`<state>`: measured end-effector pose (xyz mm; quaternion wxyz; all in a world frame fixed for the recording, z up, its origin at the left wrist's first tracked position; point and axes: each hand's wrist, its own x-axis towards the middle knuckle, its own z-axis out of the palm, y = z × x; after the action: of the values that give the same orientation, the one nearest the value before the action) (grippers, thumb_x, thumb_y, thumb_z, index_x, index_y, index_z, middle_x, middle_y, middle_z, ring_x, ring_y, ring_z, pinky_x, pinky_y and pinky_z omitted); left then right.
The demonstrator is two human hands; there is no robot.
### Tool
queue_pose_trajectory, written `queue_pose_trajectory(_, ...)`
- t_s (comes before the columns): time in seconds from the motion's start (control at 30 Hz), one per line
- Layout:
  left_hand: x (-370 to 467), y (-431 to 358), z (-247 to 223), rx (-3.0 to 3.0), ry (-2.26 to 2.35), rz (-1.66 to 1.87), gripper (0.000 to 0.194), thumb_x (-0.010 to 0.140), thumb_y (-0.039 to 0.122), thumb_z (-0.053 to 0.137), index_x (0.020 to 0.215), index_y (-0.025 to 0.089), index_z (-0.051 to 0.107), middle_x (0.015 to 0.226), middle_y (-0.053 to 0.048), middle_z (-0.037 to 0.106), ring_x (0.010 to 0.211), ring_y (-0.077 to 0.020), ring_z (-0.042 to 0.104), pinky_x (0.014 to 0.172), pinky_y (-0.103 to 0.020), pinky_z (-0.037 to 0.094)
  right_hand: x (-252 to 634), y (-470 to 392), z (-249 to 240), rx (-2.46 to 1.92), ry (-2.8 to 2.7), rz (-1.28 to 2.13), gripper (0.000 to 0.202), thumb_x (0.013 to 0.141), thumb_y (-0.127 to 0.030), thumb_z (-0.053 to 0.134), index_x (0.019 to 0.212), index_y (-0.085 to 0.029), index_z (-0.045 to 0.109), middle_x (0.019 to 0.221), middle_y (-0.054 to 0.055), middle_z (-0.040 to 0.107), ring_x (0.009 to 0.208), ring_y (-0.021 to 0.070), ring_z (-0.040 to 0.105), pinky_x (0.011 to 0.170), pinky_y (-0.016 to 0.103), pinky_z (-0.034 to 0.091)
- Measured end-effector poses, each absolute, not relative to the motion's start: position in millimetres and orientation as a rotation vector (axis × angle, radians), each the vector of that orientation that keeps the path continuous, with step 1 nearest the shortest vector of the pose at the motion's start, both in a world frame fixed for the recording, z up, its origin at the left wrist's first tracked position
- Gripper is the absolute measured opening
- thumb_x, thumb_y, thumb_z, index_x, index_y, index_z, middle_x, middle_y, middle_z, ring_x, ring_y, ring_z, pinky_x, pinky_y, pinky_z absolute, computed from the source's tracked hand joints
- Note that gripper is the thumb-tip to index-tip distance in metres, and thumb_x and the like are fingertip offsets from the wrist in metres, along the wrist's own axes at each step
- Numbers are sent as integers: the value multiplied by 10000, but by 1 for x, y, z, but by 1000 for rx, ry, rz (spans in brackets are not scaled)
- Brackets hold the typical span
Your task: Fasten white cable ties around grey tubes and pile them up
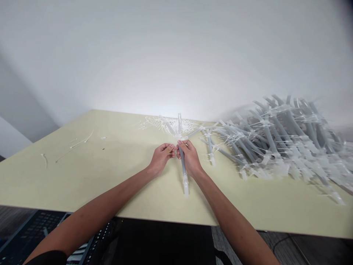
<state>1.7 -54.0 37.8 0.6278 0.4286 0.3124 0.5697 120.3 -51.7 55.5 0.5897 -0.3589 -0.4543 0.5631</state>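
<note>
In the head view a grey flexible tube [183, 163] stretches toward the table's front, ending in a translucent connector [185, 184]. My right hand [191, 158] is closed around its upper part, just below a pale branched joint [179, 138]. Two more tube arms fan out from that joint, one a clear upright piece [179, 123]. Close beside the tube, my left hand [162, 157] has thumb and fingers pinched together. Whatever sits in that pinch is too small to make out. Behind the joint lies a spread of white cable ties [190, 126].
A large heap of grey tube assemblies [275, 136] with cable ties and translucent connectors covers the table's right side. Some loose cable ties [82, 141] lie on the left of the yellowish table [124, 125]. A wall rises behind; bins [35, 228] stand below the front edge.
</note>
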Motion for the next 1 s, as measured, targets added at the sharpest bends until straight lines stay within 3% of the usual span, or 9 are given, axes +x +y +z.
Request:
queue_pose_trajectory(0.4, -4, -49, 40, 1115, 753, 1211, 289, 719, 402, 630, 707, 123, 554, 633, -16, 527, 606, -109, 507, 689, -302, 423, 120, -51, 52, -868, -1113, 1300, 282, 695, -418, 641, 759, -191, 486, 607, -17, 572, 460, 83, 438, 456, 236, 345)
queue_pose_trajectory(0.6, -11, -45, 43, 1226, 854, 1261, 284, 715, 408, 620, 779, 134, 585, 761, -38, 580, 650, -110, 511, 701, -297, 429, 123, -48, 49, -884, -1134, 1188, 279, 668, -389, 674, 773, -202, 495, 665, -16, 594, 471, 81, 449, 461, 235, 339)
queue_pose_trajectory(0.83, -17, -42, 50, 1264, 825, 1227, 239, 747, 378, 584, 775, 146, 536, 749, -25, 548, 658, -109, 513, 702, -294, 426, 134, -48, 62, -718, -924, 1635, 226, 725, -367, 637, 764, -155, 570, 749, 48, 598, 659, 122, 535, 518, 230, 412)
queue_pose_trajectory(1.0, -17, -42, 50, 1208, 738, 1166, 222, 764, 366, 560, 747, 150, 513, 720, -23, 520, 637, -113, 503, 679, -299, 424, 137, -48, 65, -700, -917, 1805, 178, 747, -309, 623, 771, -133, 613, 725, 43, 574, 651, 98, 514, 528, 194, 423)
